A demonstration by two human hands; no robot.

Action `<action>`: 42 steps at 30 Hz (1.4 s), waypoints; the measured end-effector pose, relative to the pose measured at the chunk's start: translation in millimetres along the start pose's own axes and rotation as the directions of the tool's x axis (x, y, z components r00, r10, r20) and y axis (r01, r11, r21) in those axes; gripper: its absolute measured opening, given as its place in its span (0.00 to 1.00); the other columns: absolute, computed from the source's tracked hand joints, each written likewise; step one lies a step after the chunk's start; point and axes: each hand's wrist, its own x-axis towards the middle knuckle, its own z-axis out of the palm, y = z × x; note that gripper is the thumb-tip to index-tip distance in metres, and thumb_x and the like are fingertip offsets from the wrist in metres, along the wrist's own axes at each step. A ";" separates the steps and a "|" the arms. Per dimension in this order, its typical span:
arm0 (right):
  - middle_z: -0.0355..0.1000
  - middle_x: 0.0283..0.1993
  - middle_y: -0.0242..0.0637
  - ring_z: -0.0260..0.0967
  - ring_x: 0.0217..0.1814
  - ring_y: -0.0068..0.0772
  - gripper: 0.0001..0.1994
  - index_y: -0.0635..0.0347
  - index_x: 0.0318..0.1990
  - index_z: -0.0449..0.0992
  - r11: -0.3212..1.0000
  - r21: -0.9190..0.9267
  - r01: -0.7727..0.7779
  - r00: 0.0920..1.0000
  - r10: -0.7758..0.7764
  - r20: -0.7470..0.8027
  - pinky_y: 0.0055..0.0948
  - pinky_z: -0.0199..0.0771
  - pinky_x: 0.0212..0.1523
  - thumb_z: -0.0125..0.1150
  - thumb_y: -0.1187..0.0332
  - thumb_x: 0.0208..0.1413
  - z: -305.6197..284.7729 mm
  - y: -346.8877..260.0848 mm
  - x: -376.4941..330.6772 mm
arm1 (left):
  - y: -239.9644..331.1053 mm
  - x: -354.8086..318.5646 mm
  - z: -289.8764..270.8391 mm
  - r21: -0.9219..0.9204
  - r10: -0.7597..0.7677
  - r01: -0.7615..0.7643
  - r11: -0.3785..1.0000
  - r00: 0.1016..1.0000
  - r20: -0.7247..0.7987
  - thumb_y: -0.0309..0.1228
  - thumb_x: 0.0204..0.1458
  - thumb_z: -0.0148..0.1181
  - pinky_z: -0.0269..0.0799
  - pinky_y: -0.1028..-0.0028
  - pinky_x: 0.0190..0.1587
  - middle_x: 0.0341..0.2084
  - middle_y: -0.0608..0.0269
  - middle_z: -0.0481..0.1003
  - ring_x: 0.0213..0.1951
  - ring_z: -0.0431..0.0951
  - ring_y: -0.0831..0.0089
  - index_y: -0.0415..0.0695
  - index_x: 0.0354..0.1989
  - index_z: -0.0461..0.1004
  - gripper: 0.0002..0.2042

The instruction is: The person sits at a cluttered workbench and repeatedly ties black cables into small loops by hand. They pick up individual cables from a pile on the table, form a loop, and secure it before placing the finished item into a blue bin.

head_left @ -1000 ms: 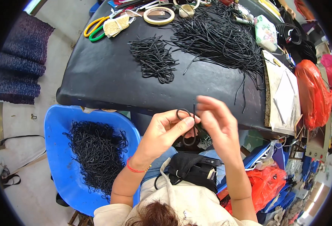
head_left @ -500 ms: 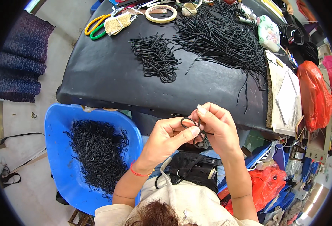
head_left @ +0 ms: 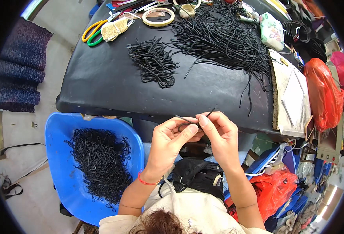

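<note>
Pinching a black cord at chest height, the two hands meet in the head view just in front of the near edge of a black-covered table. The left hand grips the cord between thumb and fingertips, with a small curve of it showing by the fingers; a red bracelet circles that wrist. The right hand is closed in a similar pinch, thumb against forefinger, its thumb tip close beside the left one. One cord end points up and left, another up and right; where the strands cross is hidden by the thumbs.

On the table lie a small heap of black cords and, to its right, a larger spread of straighter cords. Beyond are scissors with yellow and green handles, and a tape roll. At lower left, a blue tub holds a tangled mass of looped black cords. A black mesh pouch rests at the person's lap.
</note>
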 end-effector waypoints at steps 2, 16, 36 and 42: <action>0.70 0.29 0.29 0.64 0.31 0.14 0.05 0.66 0.33 0.72 1.000 -0.019 0.022 1.000 -0.022 -0.015 0.16 0.66 0.33 0.55 0.72 0.55 -2.7 4.7 -3.4 | 0.5 -0.5 -1.3 0.040 0.007 -0.009 0.999 0.999 0.034 0.22 0.52 0.54 0.76 0.74 0.38 0.30 0.55 0.76 0.32 0.78 0.72 0.34 0.37 0.71 0.07; 0.67 0.31 0.33 0.62 0.38 0.35 0.03 0.57 0.29 0.72 -0.045 -0.901 0.431 0.684 -0.636 0.358 0.32 0.58 0.40 0.56 0.70 0.47 -61.0 14.4 146.5 | 39.2 79.1 -50.7 0.981 0.797 -0.169 0.093 0.603 0.028 0.31 0.42 0.65 0.63 0.73 0.38 0.33 0.62 0.70 0.33 0.67 0.70 0.42 0.37 0.73 0.13; 0.65 0.29 0.27 0.64 0.35 0.25 0.07 0.55 0.30 0.69 0.030 -0.674 0.738 0.615 -0.444 0.652 0.41 0.52 0.54 0.61 0.71 0.43 -22.4 -13.3 48.3 | 31.4 19.3 -11.7 0.795 0.412 -0.358 0.490 0.899 0.151 0.26 0.49 0.58 0.69 0.75 0.41 0.34 0.53 0.76 0.36 0.76 0.68 0.35 0.41 0.73 0.11; 0.66 0.28 0.33 0.67 0.31 0.31 0.07 0.59 0.31 0.71 0.193 -0.684 0.704 0.653 -0.555 0.515 0.34 0.65 0.39 0.61 0.74 0.43 -27.3 -20.5 42.1 | 28.0 9.1 -19.9 0.600 0.027 -0.092 0.794 0.993 0.117 0.23 0.50 0.56 0.71 0.79 0.34 0.30 0.59 0.76 0.32 0.76 0.76 0.34 0.36 0.74 0.07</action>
